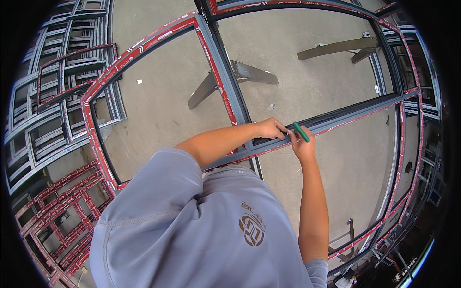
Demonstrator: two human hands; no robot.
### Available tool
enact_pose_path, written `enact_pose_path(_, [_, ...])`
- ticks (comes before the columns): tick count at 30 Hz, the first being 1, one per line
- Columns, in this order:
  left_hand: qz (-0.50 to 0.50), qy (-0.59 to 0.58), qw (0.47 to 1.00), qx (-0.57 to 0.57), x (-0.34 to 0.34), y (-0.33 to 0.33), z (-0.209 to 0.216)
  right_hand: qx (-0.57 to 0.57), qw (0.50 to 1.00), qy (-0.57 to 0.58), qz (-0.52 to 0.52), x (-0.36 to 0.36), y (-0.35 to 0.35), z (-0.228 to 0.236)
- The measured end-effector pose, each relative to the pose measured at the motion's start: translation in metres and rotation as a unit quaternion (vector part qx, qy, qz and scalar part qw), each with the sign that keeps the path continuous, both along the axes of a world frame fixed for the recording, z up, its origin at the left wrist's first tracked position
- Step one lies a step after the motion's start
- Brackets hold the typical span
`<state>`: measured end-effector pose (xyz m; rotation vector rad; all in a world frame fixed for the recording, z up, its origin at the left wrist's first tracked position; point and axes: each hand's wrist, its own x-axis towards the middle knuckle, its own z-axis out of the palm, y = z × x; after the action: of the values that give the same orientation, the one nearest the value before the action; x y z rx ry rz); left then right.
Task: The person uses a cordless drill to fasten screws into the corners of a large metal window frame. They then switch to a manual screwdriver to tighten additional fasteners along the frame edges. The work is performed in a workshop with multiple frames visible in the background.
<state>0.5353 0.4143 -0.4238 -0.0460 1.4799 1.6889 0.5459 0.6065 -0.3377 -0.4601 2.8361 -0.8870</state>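
My right hand (304, 147) grips a short green stick-like tool (300, 131), which slants up past the fingers; its working end is not clear. Close beside it, my left hand (272, 129) is closed, with its fingertips at the dark groove of a grey frame rail (331, 119). Whatever those fingers pinch is too small to make out. Both hands meet at this rail, near the corner where it joins an upright grey bar (224, 72). The rail belongs to a large window frame with red protective tape (131, 53) along its edges.
Metal trestle legs (206, 89) show beneath the frame, with another support (336, 48) at the far right. Stacked grey frames (65, 72) fill the far left, and red-taped frames (62, 218) lie at the near left. More frames (427, 72) stand at the right.
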Motion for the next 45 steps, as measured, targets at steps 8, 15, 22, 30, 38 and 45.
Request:
enact_pose_path(8, [-0.001, -0.010, 1.000, 0.013, 0.002, 0.003, -0.005, -0.022, 0.999, 0.040, 0.011, 0.004, 0.002, 0.001])
enact_pose_path(15, [0.012, -0.006, 1.000, 0.011, 0.003, 0.003, 0.000, 0.022, 0.999, 0.048, 0.000, 0.005, 0.002, -0.005])
enact_pose_path(22, [0.012, -0.004, 1.000, -0.003, 0.003, 0.003, 0.002, -0.009, 0.999, 0.040, -0.019, 0.006, -0.003, -0.005])
enact_pose_path(30, [0.015, -0.013, 1.000, -0.009, 0.002, 0.002, 0.007, -0.009, 0.998, 0.040, -0.043, 0.008, -0.008, -0.003])
enact_pose_path(38, [-0.005, 0.007, 0.999, -0.042, 0.000, 0.003, 0.015, -0.023, 0.996, 0.066, -0.058, 0.004, -0.004, 0.009])
enact_pose_path(45, [-0.048, 0.034, 0.997, -0.055, -0.021, 0.021, 0.025, -0.146, 0.965, 0.038, -0.213, 0.023, 0.022, 0.015])
